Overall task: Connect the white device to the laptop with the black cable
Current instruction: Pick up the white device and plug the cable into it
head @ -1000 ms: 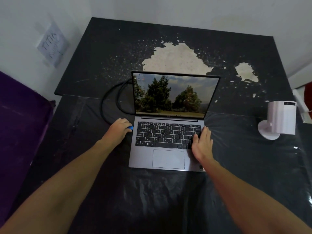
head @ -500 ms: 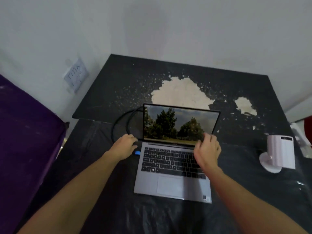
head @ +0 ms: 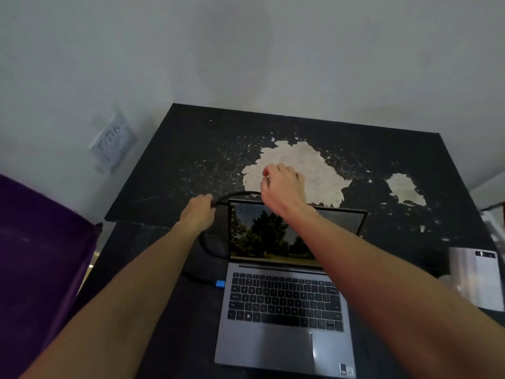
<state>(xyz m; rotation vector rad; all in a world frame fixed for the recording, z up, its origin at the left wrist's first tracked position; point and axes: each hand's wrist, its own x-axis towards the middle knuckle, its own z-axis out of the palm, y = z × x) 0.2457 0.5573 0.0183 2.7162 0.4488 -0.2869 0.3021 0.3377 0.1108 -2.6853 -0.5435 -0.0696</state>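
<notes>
The black cable (head: 218,201) loops out past the laptop's left edge, and I have my left hand (head: 199,213) closed around it just beyond the screen's top left corner. From my grip it arcs right behind the lid toward my right hand (head: 282,187), and another stretch curves down beside the screen to a blue plug (head: 220,283) that sits against the left side of the laptop (head: 284,318), level with the top row of keys. The picture is soft there, so I cannot tell whether the plug is fully seated.

My right hand is raised above the lid's far edge, fingers loosely curled; it appears to hold nothing, though the cable passes close under it.

The laptop lies open between my forearms, its screen showing trees. The white device (head: 476,279) stands well to the right of my right arm, apart from the laptop and the cable.

All of this rests on a dark worktop (head: 169,310) with pale worn patches beyond my hands. A purple cloth (head: 41,242) sits left of my left arm.
</notes>
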